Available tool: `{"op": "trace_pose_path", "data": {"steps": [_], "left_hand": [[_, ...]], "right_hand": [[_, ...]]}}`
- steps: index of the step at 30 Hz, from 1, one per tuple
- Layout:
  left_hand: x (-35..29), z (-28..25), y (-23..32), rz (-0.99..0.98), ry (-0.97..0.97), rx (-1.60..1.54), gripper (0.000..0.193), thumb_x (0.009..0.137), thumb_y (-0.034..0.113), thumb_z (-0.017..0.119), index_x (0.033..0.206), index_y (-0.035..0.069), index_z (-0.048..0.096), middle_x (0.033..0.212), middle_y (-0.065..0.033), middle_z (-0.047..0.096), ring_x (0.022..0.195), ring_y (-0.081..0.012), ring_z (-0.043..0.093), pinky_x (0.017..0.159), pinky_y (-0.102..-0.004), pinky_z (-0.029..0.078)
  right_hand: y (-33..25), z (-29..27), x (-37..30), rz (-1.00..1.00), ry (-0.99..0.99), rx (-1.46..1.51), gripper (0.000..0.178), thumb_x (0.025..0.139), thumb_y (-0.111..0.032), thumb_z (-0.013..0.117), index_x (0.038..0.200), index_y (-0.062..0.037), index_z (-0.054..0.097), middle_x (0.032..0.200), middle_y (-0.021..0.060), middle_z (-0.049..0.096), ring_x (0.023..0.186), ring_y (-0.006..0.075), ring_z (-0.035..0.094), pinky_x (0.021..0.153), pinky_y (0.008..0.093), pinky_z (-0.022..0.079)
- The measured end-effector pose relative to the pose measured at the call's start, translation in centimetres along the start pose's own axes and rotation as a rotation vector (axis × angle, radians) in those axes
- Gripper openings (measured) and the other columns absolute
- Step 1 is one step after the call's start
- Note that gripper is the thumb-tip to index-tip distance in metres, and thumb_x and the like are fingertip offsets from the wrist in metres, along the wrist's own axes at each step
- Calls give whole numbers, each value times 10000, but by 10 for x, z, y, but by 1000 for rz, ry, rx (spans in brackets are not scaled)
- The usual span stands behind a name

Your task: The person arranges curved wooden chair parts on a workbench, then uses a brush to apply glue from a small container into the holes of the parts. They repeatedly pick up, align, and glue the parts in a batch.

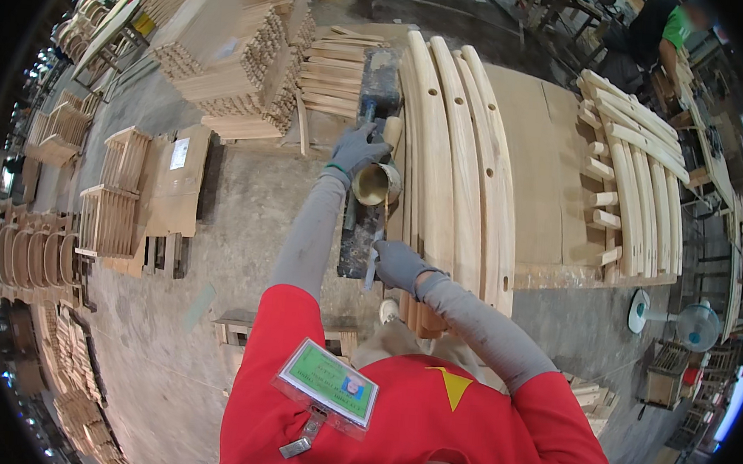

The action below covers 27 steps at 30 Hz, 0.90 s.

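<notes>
The left hand (358, 150), in a grey glove, is gripping a metal cup (376, 185), fingers curling at its 11 o'clock side; the exact contact is partly hidden. The cup is tilting so its mouth is facing the wearer. Reading directions from the cup, the right hand (399, 266), also gloved, is sitting near 5 o'clock, its fingers closing around a slim grey tool (371, 268).

Both hands are working over a narrow dark bench (380, 84). Curved wooden rails (469, 170) with round holes are lying just beside it at 3 o'clock, and cardboard (546, 166) is stretching beyond them toward further wooden parts (645, 206). A co-worker (669, 33) is leaning in at 2 o'clock; a fan (697, 327) is standing at 4. Stacked boards (229, 53) are resting at 10 o'clock and slatted frames (114, 191) at 9, on the grey concrete floor (251, 191).

A badge (326, 384) in a clear holder is hanging at 6 o'clock, showing a green printed card with a small photo. A yellow star (451, 386) is marking the red shirt (495, 435) at 5; a white sheet (180, 154) is lying at 9.
</notes>
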<state>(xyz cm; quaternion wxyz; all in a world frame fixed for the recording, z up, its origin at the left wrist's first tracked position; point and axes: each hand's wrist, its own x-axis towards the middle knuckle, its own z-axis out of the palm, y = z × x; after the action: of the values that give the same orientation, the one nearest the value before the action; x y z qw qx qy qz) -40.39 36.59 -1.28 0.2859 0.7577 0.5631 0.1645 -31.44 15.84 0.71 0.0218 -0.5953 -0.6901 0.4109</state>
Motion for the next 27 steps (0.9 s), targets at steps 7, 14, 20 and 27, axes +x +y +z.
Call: {"op": "trace_pose_path", "data": {"steps": [7, 14, 20, 27], "left_hand": [[11, 3, 4, 101, -223, -46, 546, 686, 428, 668, 1088, 66, 593, 1024, -165, 620, 949, -289, 585, 837, -358, 440], [17, -20, -14, 24, -375, -551, 279, 776, 155, 638, 1021, 22, 645, 839, -15, 636, 674, -70, 543, 606, -215, 436], [31, -40, -7, 22, -230, -526, 235, 796, 125, 635, 1012, 36, 662, 813, -18, 655, 689, -101, 575, 640, -248, 474], [2, -24, -7, 89, -144, -495, 274, 806, 132, 618, 1047, 2, 635, 916, -63, 657, 784, -134, 602, 702, -239, 474]], "right_hand": [[-1, 2, -3, 14, 2, -9, 207, 807, -123, 513, 968, -1, 557, 892, 237, 626, 870, 413, 603, 770, 484, 474], [-4, 3, -8, -4, 4, 2, 197, 810, -122, 493, 902, 1, 615, 912, 260, 628, 870, 398, 622, 755, 470, 492], [-4, 4, -4, 4, -35, 21, 215, 833, -164, 496, 965, -18, 582, 930, 238, 623, 890, 409, 600, 782, 473, 473], [-13, -11, -23, -116, 347, 284, 235, 864, -193, 473, 991, -31, 588, 912, 229, 622, 841, 407, 594, 759, 458, 474]]}}
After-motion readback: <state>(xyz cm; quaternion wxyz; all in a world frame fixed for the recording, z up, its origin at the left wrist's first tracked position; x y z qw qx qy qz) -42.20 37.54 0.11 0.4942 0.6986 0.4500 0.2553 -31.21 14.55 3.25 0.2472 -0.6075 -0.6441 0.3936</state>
